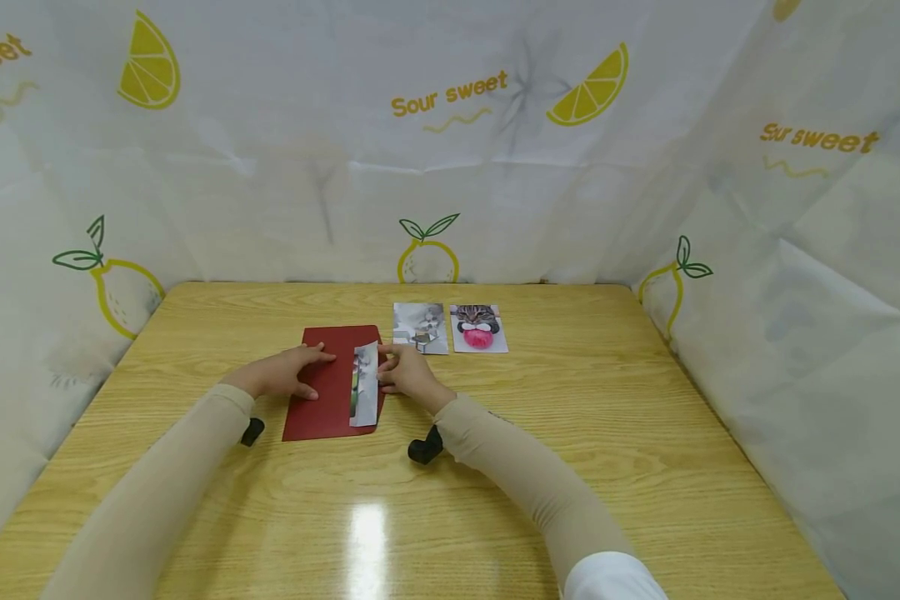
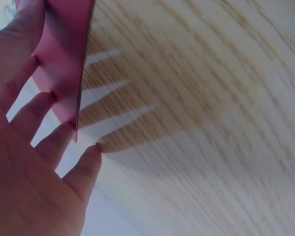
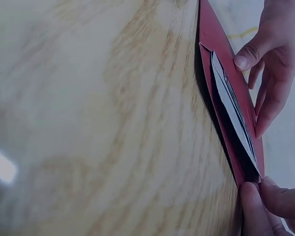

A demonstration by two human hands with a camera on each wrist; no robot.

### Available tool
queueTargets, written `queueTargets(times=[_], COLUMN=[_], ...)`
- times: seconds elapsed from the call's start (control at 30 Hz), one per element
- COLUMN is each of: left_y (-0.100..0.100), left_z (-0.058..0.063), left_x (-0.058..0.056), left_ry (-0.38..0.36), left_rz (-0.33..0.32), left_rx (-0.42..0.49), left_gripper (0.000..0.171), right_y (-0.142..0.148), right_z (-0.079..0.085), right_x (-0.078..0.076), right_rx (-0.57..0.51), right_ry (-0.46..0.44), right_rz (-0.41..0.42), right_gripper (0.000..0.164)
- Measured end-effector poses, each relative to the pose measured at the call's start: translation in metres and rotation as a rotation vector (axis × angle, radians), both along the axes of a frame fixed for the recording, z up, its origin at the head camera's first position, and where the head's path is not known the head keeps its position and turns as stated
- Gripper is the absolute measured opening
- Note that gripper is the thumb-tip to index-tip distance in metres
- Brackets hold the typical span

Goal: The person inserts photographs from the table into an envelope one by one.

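A red envelope (image 1: 330, 392) lies flat on the table. Picture cards (image 1: 365, 387), grey-white with some green, stick partly out of its right side. My left hand (image 1: 285, 372) rests on the envelope's left part with spread fingers; the left wrist view shows the fingertips along the red paper (image 2: 63, 54). At the right side my right hand (image 1: 412, 379) pinches the cards' edge near the upper corner. The right wrist view shows its thumb and fingertip close together at the end of the cards (image 3: 233, 110); how much envelope paper they also hold I cannot tell.
Behind the right hand lie a grey picture card (image 1: 421, 327) and a card with a cat and a pink ball (image 1: 480, 328). Black wrist-camera mounts (image 1: 425, 447) hang under the forearms. Lemon-printed white cloth (image 1: 285, 167) surrounds the wooden table (image 1: 570, 400).
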State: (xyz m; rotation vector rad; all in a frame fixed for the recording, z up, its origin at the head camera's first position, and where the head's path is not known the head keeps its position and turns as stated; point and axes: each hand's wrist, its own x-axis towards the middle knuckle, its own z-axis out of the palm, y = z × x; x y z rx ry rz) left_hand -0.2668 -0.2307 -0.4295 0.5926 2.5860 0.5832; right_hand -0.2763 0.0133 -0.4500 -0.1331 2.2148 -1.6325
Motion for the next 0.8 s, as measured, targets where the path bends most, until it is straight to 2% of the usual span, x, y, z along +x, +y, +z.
queueTargets(times=[0.13, 0.47, 0.8], left_y=[0.0002, 0.0014, 0.001], left_z=[0.0005, -0.0005, -0.0006], left_x=[0.0006, 0.0002, 0.0001], left_ry=[-0.002, 0.01, 0.007], left_rz=[0.006, -0.004, -0.003], left_rx=[0.001, 0.002, -0.003], left_gripper=[0.069, 0.068, 0.068], right_y=[-0.002, -0.0037, -0.0055], right_z=[0.0006, 0.0023, 0.0061], right_x=[0.0005, 0.003, 0.006], right_rx=[0.008, 0.065, 0.133], right_ry=[0.009, 0.051, 0.077], right_rz=[-0.016, -0.026, -0.025], right_gripper=[0.054, 0.035, 0.033])
